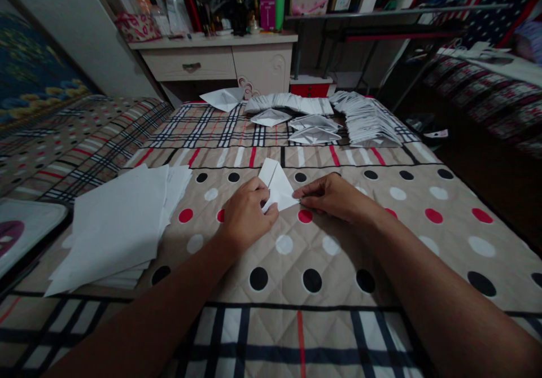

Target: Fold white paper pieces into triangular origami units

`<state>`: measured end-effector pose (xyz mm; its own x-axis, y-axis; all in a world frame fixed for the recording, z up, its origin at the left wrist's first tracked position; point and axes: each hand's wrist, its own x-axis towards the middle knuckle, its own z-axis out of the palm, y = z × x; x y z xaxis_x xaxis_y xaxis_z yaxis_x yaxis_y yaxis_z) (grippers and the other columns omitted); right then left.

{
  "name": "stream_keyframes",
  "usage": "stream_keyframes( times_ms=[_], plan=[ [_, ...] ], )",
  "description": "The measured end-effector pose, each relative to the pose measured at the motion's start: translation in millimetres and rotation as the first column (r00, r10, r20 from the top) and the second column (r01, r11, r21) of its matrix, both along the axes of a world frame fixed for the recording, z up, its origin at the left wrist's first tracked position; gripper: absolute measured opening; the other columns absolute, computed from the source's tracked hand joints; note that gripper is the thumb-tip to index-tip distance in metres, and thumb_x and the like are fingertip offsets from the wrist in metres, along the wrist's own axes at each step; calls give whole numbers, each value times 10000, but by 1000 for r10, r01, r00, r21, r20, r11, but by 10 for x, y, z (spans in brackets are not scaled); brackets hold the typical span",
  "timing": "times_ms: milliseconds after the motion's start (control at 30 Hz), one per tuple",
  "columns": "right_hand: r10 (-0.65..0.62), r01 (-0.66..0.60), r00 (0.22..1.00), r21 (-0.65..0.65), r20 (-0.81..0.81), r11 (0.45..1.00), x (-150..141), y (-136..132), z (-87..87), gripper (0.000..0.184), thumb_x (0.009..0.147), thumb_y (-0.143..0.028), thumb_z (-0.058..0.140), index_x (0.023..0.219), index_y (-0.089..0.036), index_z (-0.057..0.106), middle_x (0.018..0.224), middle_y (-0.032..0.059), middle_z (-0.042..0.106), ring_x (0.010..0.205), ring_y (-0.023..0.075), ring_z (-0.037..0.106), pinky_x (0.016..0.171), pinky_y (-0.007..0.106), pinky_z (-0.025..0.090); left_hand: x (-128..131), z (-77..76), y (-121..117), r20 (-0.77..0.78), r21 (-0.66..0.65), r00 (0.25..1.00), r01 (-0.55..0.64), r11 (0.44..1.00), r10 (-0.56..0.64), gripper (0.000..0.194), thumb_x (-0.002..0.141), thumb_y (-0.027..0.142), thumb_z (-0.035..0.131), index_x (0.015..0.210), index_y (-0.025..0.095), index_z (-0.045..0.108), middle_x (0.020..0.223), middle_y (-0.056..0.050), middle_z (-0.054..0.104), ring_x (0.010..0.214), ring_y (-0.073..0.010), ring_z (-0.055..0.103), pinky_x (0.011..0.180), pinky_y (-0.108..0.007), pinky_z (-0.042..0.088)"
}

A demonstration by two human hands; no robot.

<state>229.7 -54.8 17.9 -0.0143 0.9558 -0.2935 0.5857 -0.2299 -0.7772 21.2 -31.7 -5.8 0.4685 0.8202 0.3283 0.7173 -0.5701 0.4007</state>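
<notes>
A partly folded sheet of white paper (280,189) lies on the quilted bed cover (262,254), with a slanted crease and a pointed corner toward the right. My left hand (249,211) is closed on its left edge, thumb and curled fingers pressing it down. At the right corner, my right hand (328,196) pinches the paper between thumb and fingertips. The paper under my left fingers is hidden.
To the left rests a stack of white sheets (121,220). Folded paper boats (314,134) and long rows of folded papers (368,119) occupy the far side, with a single folded piece (223,99) farther left. A dresser (190,62) stands beyond the bed.
</notes>
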Motion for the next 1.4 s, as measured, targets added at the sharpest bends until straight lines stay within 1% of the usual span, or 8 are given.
stream_keyframes(
  times_ms=[67,167,333,433,500,833,1100,1400],
  plan=[
    [-8,8,1000,2,-28,1000,1,-3,-17,231,727,-188,699,939,-185,790,608,4,697,472,80,515,440,184,354,5,0,4,1,3,1000,6,1000,-6,170,766,232,628,625,182,546,896,-35,597,800,-169,577,689,-310,477],
    [-31,30,999,74,14,997,-8,-7,-89,217,708,-308,751,891,-200,795,704,38,741,552,120,594,470,203,390,5,0,7,19,-5,1000,9,1000,-9,159,763,222,636,626,180,567,898,-38,602,799,-167,581,698,-308,485],
    [-106,85,979,118,176,989,-61,-23,-132,224,702,-351,745,890,-239,791,689,33,741,555,149,620,454,223,360,-76,-3,4,140,-121,990,18,993,-1,184,768,258,691,618,174,627,935,-33,636,779,-149,600,693,-297,494],
    [-116,94,970,109,214,990,-73,-29,-108,223,698,-360,741,882,-244,790,673,30,739,548,154,626,456,231,359,-152,3,-11,200,-212,980,20,977,23,157,797,273,684,666,187,693,945,-26,647,772,-141,611,715,-299,505],
    [-112,91,972,110,206,990,-68,-29,-104,226,696,-364,742,878,-238,790,675,35,740,555,158,634,465,233,373,-184,12,-24,209,-232,978,31,972,19,147,819,258,660,698,197,716,939,-23,646,779,-140,613,731,-300,509],
    [-124,104,975,112,183,988,-57,-14,-163,255,695,-398,748,876,-222,785,638,36,731,565,172,660,468,232,385,-160,63,-35,122,-189,991,-38,981,62,209,788,207,663,590,175,605,831,-19,612,729,-140,597,727,-301,511],
    [-144,123,963,105,228,987,-99,-35,-107,247,708,-420,738,871,-239,781,669,33,741,640,195,686,499,241,395,-128,67,-61,16,-115,997,-67,991,70,224,814,210,604,597,179,557,845,-39,599,758,-163,593,681,-309,485],
    [-166,142,946,105,277,984,-140,-58,-62,235,716,-426,726,865,-253,779,634,17,730,594,181,666,479,244,369,-103,94,-77,-30,-100,998,-66,993,63,243,804,202,603,577,183,519,862,-53,592,791,-183,587,705,-334,488]
  ],
)
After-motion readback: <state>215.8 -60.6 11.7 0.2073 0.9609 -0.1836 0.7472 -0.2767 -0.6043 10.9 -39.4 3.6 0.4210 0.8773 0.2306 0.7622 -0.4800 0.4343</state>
